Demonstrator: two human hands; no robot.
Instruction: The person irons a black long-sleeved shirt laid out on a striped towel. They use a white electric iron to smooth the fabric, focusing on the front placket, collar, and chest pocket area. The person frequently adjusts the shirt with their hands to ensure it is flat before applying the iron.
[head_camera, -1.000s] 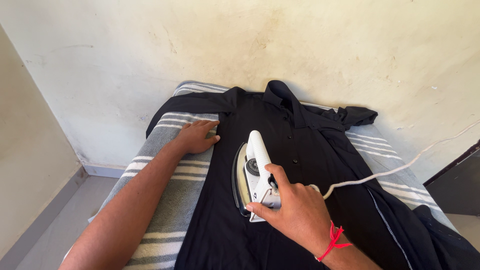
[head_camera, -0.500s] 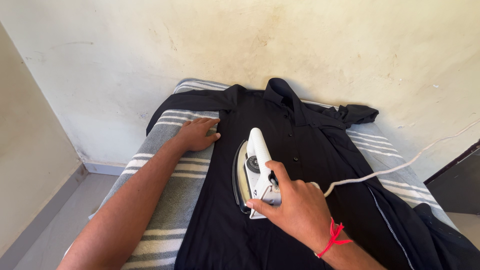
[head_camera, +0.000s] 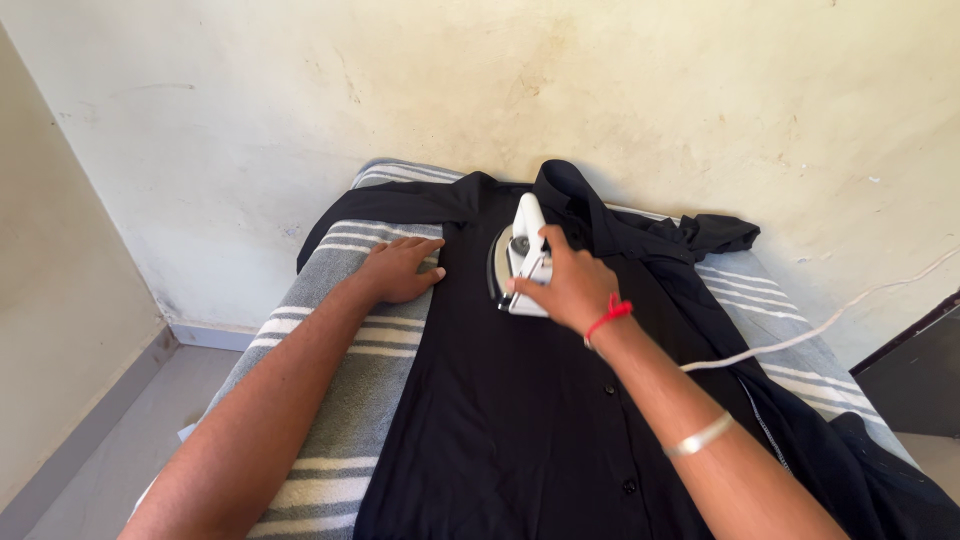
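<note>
Right hand (head_camera: 568, 285) clenched on white iron (head_camera: 522, 252) near collar of black shirt (head_camera: 520, 400); left hand (head_camera: 398, 272) flat, pinning fabric (best kept taut, clear of the soleplate).

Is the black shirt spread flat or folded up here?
Spread flat: the black shirt lies open along the striped towel, collar toward the wall, front up with buttons showing; its right side drapes off the edge.

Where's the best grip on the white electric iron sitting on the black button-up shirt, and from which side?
Grip the white electric iron by its raised white handle, which arches lengthwise over the body. Come from above and behind, at the cord end: the soleplate lies flat on the black button-up shirt, nose toward the collar. The right hand is wrapped around it that way. The left hand lies flat at the shirt's edge.
</note>
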